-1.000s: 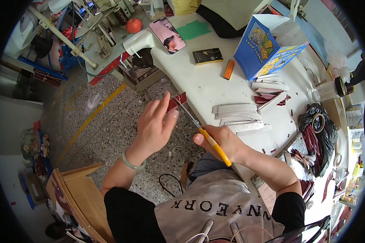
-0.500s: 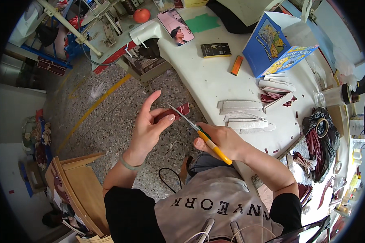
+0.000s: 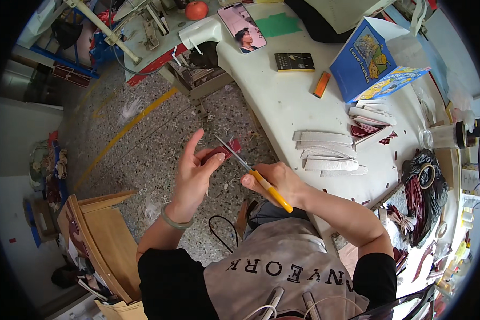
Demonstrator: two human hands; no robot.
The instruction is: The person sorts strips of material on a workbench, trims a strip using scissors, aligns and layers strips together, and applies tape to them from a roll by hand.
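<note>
Over the floor beside the bench, my left hand [image 3: 193,173] pinches a short dark red strip [image 3: 230,148], perhaps leather, between thumb and fingers. The index finger of that hand points up, away from the strip. My right hand [image 3: 280,180] is closed round yellow-handled scissors [image 3: 271,189]. Their metal blades point up and to the left, lying across or just over the strip beside my left thumb. Whether the blades touch the strip, I cannot tell. Pale strips [image 3: 328,152] lie stacked on the bench to the right of my right hand.
The white bench [image 3: 272,90] curves along my right. On it are a phone [image 3: 242,29], a dark small box [image 3: 295,62], an orange lighter [image 3: 321,84], a blue paper bag [image 3: 365,61], a glass jar [image 3: 440,136] and a black plastic bag [image 3: 422,184]. A wooden cabinet [image 3: 109,240] stands left.
The scissors and my right hand have shifted a little left, nearer my left hand. The view has turned slightly, so the bench things sit further right. Both hands keep their hold.
</note>
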